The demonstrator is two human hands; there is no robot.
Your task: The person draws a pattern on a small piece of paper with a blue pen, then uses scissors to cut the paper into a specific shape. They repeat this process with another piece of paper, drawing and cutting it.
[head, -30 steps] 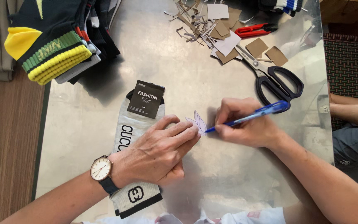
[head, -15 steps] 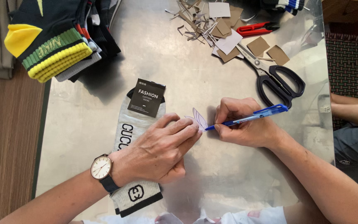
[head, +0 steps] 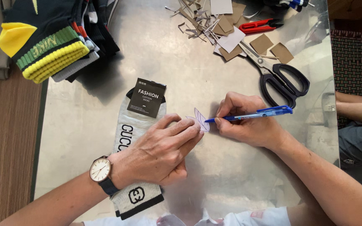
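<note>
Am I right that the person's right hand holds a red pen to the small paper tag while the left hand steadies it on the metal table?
Not quite: the head view shows the pen in the right hand is blue, not red. Its tip does meet the small paper tag, which the left hand steadies on the metal table.

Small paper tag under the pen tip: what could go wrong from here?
The small paper tag is pinned only by the left hand fingertips; a firm stroke of the blue pen in the right hand might slide or crease it. On the smooth metal table, it may slip. Ink might mark the grey sock alongside.
</note>
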